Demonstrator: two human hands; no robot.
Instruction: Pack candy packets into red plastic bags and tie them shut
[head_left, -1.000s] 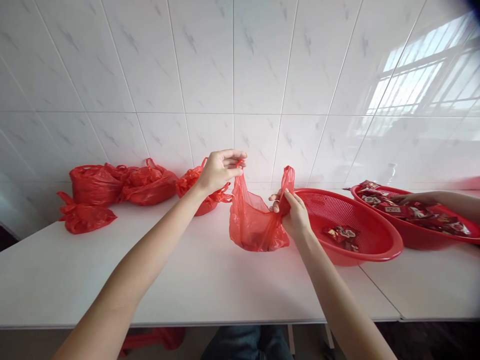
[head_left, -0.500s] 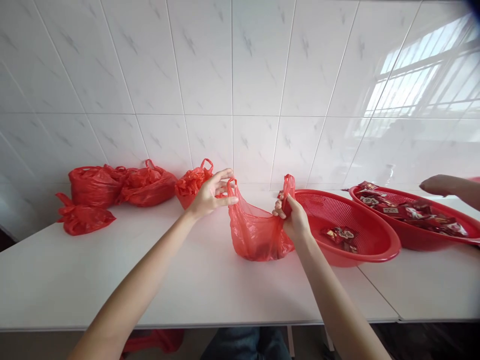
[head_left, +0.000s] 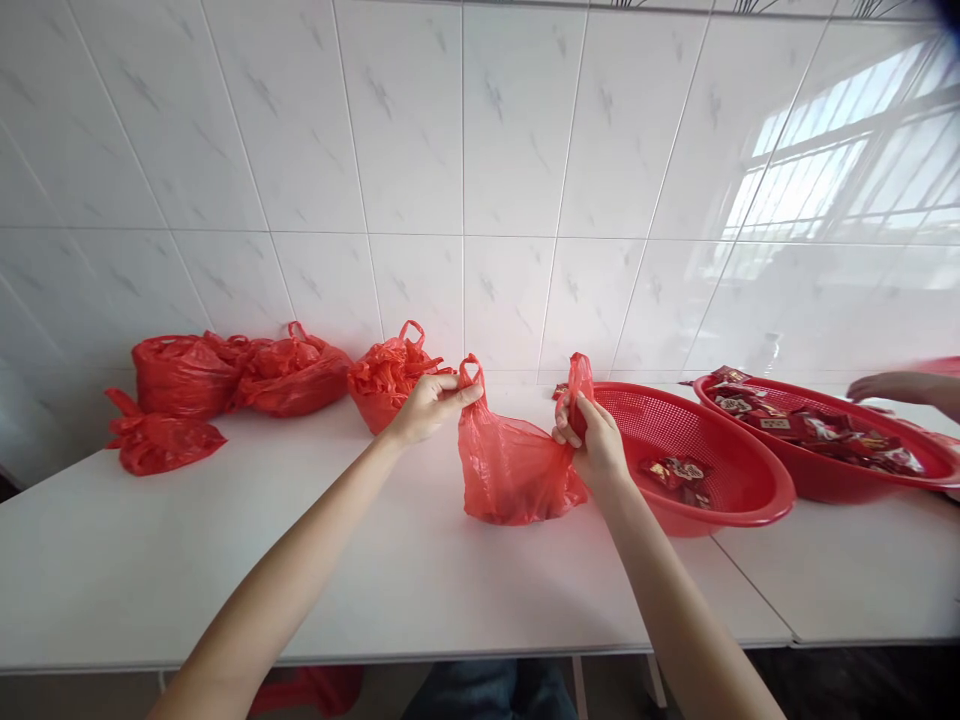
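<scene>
A thin red plastic bag [head_left: 517, 470] rests on the white table, stretched between my two hands; something dark shows faintly through its bottom. My left hand [head_left: 429, 405] pinches the bag's left handle loop between thumb and fingers. Around the right handle my right hand [head_left: 596, 435] is closed, with the loop's top poking out above the thumb. Just right of that hand stands a red plastic basket [head_left: 750, 505] with a few small wrapped packets [head_left: 679, 472] at its bottom.
Several red bags, such as a full one [head_left: 184, 375] and a tied one [head_left: 169, 442], lie at the back left. A bag stuffed with crumpled bags [head_left: 390, 375] is behind my left hand. Another person's hand [head_left: 892, 388] is over a second basket [head_left: 832, 488] of packets at right.
My left hand has closed from spread fingers to a pinch on the left handle. The bag's left side is pulled up straighter. The other person's hand has lowered slightly.
</scene>
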